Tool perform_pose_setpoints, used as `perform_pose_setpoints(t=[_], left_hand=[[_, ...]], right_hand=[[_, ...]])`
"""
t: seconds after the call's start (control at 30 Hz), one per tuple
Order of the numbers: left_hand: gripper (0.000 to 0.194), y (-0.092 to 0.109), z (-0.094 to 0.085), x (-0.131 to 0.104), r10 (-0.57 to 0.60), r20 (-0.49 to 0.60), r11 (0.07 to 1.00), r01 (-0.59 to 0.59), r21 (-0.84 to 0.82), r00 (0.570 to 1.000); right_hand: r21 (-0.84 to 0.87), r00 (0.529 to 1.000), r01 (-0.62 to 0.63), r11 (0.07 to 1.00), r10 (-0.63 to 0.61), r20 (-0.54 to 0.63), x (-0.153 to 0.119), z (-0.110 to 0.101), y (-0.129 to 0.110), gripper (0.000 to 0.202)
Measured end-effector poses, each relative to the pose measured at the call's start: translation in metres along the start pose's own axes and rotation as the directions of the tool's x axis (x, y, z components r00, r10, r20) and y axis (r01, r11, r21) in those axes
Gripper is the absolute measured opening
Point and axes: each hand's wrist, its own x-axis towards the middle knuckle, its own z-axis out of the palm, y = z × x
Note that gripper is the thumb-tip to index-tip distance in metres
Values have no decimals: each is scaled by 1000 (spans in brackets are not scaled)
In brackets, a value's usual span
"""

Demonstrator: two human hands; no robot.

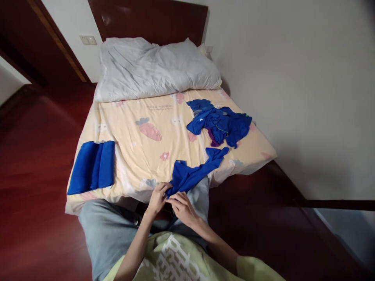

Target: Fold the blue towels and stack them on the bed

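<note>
A blue cloth (pixel 190 175) lies crumpled at the bed's front edge, its near end between my two hands. My left hand (pixel 159 197) pinches that end from the left, fingers bent over it. Close beside it, my right hand (pixel 182 207) has its thumb and fingers closed on the same end. To the right, further back on the bed, rests a loose pile of blue clothes (pixel 218 123) with a purple piece (pixel 215 139) showing under it. At the left edge, folded blue cloths (pixel 93 167) lie flat, side by side.
The bed (pixel 131 136) has a pale yellow printed sheet. A grey-white pillow or quilt (pixel 158 68) spans its far end, before a dark wooden headboard (pixel 152 19). A wall (pixel 293 86) stands on the right. My knees are against the bed's front edge.
</note>
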Motion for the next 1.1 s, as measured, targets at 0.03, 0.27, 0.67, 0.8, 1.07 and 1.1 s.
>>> perform_pose_setpoints(t=[0.03, 0.27, 0.67, 0.8, 1.07, 1.1], left_hand=[[54, 1, -4, -8, -33, -25, 999, 32, -22, 999], [46, 24, -35, -69, -37, -366, 995, 68, 74, 930], [24, 85, -110, -107, 86, -612, 958, 103, 266, 787], [17, 97, -120, -109, 107, -539, 940, 91, 328, 836], [14, 108, -139, -112, 159, -456, 883, 80, 463, 876], [15, 109, -143, -115, 168, -456, 881, 74, 467, 874]], right_hand=[[10, 1000, -6, 1000, 6, -18, -1, 4, -6, 38], [-19, 994, 2, 1000, -4, -109, -2, 30, -24, 22], [53, 941, -29, 998, 45, -334, 31, 42, -61, 18], [74, 949, 74, 995, -48, -311, 44, 38, -83, 25], [18, 947, 53, 998, -44, -318, 41, 33, -96, 33], [10, 946, 48, 999, -42, -323, 39, 31, -93, 37]])
